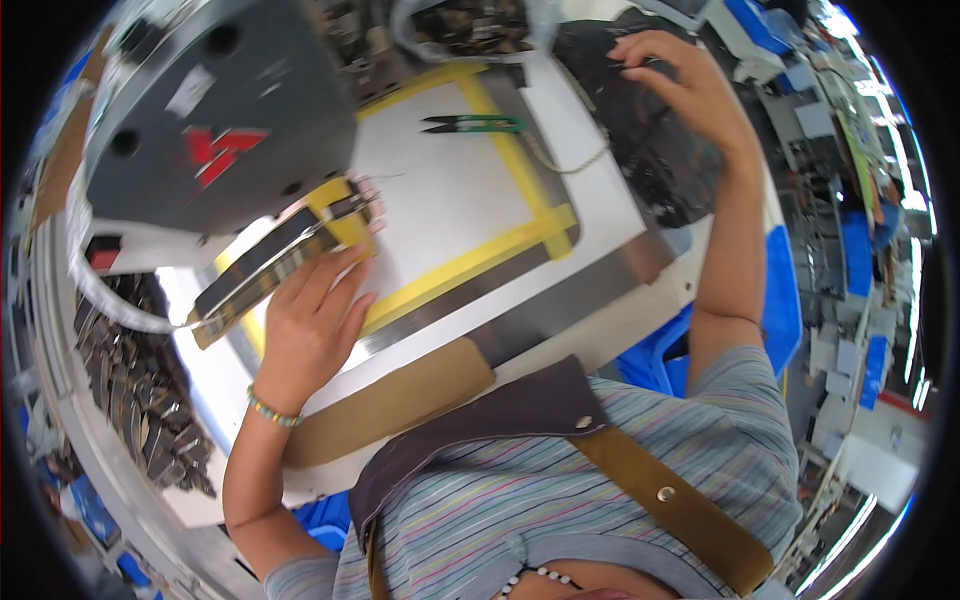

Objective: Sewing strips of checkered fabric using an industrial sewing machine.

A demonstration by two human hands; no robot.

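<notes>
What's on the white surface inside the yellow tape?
Green snips lie on the white surface, crossing onto the yellow tape. The grey machine covers the surface's left part; what's there is hidden.

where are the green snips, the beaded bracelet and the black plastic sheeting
Green snips (484, 127): head view, on the handles, near mid-length
Beaded bracelet (273, 412): head view, on the beads across the left wrist
Black plastic sheeting (655, 150): head view, on its creased surface, left of the right forearm
</notes>
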